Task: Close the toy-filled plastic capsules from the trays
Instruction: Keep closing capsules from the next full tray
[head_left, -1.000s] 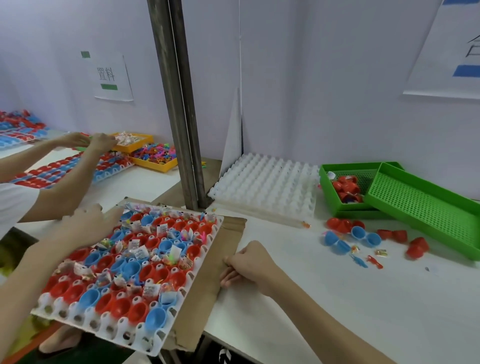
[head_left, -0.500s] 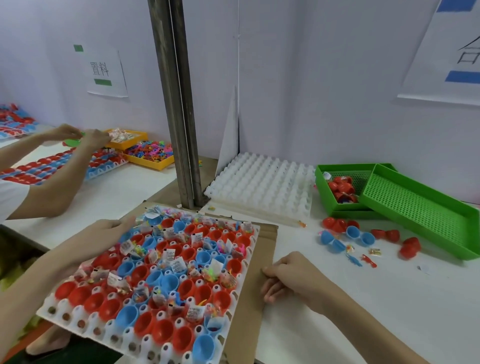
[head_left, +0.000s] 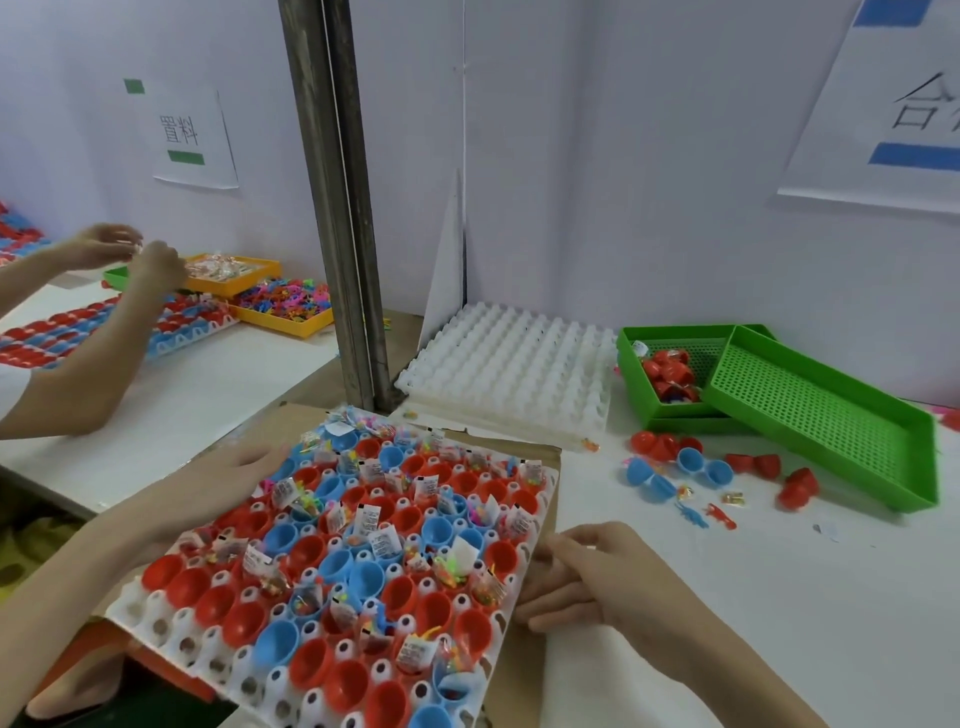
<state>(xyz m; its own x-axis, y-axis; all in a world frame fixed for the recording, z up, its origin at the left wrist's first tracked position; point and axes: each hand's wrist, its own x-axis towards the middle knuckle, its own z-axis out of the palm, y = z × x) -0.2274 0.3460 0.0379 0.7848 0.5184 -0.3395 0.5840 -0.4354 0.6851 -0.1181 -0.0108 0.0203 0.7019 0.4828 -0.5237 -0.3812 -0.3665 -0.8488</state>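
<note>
Both hands flank the white moulded plastic tray (head_left: 509, 613) of open red and blue capsule halves (head_left: 363, 525) on the counter: left hand (head_left: 234, 467) flat against its far-left edge, right hand (head_left: 587, 582) loosely curled beside it (holding nothing). Light, snap-fit shells; pinch by the rims.

Glossy plastic capsule halves (head_left: 363, 574), white plastic tray (head_left: 156, 618), seemingly matt cardboard sheet (head_left: 519, 447).

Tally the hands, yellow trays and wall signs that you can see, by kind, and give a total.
Hands: 4
Yellow trays: 2
Wall signs: 2
Total: 8
</note>
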